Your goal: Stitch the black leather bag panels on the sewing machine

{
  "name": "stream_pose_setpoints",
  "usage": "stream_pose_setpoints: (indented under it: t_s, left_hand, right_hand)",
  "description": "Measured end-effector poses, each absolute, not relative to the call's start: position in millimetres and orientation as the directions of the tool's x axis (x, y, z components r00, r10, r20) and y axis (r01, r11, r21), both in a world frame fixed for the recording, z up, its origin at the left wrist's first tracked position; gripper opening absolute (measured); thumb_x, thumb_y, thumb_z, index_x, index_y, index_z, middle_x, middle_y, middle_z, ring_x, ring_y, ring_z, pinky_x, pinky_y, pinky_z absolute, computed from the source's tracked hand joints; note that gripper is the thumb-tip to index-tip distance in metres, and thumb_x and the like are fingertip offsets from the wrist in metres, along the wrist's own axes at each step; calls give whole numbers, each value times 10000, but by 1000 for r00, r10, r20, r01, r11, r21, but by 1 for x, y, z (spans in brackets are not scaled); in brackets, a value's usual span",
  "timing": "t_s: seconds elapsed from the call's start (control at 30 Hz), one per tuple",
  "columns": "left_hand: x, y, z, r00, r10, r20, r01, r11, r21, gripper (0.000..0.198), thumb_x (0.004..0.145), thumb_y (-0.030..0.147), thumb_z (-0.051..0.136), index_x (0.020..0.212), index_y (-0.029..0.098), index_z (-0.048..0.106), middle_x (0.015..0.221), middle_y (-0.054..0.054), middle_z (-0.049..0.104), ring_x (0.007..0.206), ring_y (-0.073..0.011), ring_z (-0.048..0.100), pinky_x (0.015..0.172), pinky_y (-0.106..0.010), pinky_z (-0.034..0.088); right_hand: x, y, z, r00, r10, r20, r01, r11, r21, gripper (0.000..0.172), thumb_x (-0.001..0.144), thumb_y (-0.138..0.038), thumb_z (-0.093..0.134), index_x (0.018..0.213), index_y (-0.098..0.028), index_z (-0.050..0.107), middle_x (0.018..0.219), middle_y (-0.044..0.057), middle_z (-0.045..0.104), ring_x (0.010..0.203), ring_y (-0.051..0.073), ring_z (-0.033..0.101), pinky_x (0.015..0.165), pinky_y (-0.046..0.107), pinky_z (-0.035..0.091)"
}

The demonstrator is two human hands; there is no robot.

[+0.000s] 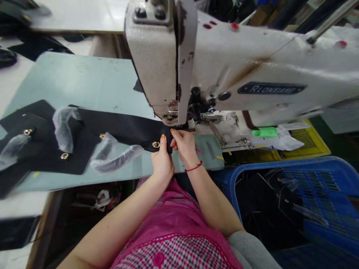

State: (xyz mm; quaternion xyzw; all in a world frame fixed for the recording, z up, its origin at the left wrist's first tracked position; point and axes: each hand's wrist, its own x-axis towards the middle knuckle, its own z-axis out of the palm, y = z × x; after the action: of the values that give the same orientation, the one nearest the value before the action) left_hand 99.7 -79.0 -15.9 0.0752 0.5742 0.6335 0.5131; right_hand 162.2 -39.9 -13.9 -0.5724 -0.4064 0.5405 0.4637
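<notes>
A black leather-like panel [126,125] with gold fittings lies on the pale green table, its right end at the sewing machine [159,71]. My left hand [163,160] grips the panel's near edge beside a gold ring fitting [156,144], thumb on top. Close by, my right hand [183,144] has its fingers pinched at the panel's right end, just below the machine's needle area. The needle itself is hidden behind the machine head. A strap wrapped in clear plastic [114,155] is attached to the panel and hangs toward the table's near edge.
More black panels [81,149] with wrapped straps lie to the left on the pale green table [84,78]. At the lower right stands a blue plastic basket [238,175] holding black pieces. A yellow crate [316,138] is behind it. A dark flat object [18,231] lies at the lower left.
</notes>
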Motion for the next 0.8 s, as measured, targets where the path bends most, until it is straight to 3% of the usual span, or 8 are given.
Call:
stream_pose_setpoints:
  t_s: [0.23, 0.4, 0.47, 0.57, 0.63, 0.67, 0.73, 0.8]
  left_hand:
    - [120, -81, -12, -341, 757, -558, -635, 252, 730, 270, 925, 408, 613, 1094, 210, 685, 1196, -71, 716, 1212, -220, 627, 916, -283, 555]
    - [107, -99, -24, -124, 808, -576, -660, 366, 656, 328, 825, 458, 726, 1059, 229, 706, 1290, -81, 678, 1286, -249, 575, 972, -325, 528]
    - [88, -122, -22, 40, 773, -633, -580, 534, 616, 281, 768, 419, 786, 990, 254, 735, 1302, -90, 672, 1227, -248, 618, 926, -318, 541]
    - [50, -150, 6, 367, 674, -641, -343, 739, 580, 225, 750, 392, 797, 947, 285, 777, 1157, -136, 728, 936, -233, 728, 733, -309, 575]
    - [21, -144, 40, 520, 683, -513, -248, 696, 674, 220, 821, 448, 718, 961, 293, 787, 1002, -146, 753, 726, -220, 726, 589, -312, 562]
    - [8, -130, 58, 513, 729, -453, -233, 626, 744, 211, 844, 448, 693, 944, 289, 791, 930, -133, 755, 634, -206, 708, 522, -297, 541]
    - [-13, -83, 85, 328, 899, -290, -239, 376, 895, 210, 856, 406, 687, 927, 237, 790, 847, -114, 749, 516, -170, 653, 437, -262, 494]
    - [-23, -20, 94, 122, 977, -176, -202, 198, 959, 170, 843, 302, 707, 893, 153, 771, 880, -104, 746, 580, -154, 664, 473, -223, 493]
  right_hand:
    - [185, -44, -5, 25, 993, -113, 187, -115, -975, 528, 928, -506, 532, 504, -191, 526, 453, -14, 544, 404, 90, 482, 486, 214, 382]
    - [218, -75, -16, 65, 997, -49, 399, -71, -914, 425, 984, -461, 462, 720, -188, 653, 599, 18, 632, 520, 140, 570, 568, 253, 440]
    - [234, -88, -31, 106, 994, 25, 557, -39, -830, 339, 984, -416, 467, 956, -178, 707, 821, 73, 709, 726, 193, 652, 705, 298, 497]
    - [254, -100, -58, 37, 990, 134, 836, 43, -547, 331, 962, -369, 510, 1146, -159, 687, 1074, 141, 686, 1021, 278, 613, 900, 397, 479]
    - [261, -101, -73, -23, 990, 138, 923, 73, -377, 337, 955, -345, 525, 1188, -153, 675, 1129, 153, 663, 1060, 299, 583, 911, 425, 471]
    - [263, -100, -79, -39, 990, 139, 946, 81, -314, 326, 959, -333, 520, 1182, -157, 679, 1130, 152, 662, 1046, 301, 582, 893, 428, 475]
    - [265, -95, -87, -71, 986, 152, 967, 105, -230, 302, 975, -315, 488, 1140, -173, 698, 1092, 145, 675, 995, 299, 591, 852, 428, 482]
    - [268, -90, -90, -108, 979, 171, 968, 143, -208, 315, 996, -309, 436, 1066, -182, 715, 1034, 146, 689, 961, 297, 605, 842, 432, 486]
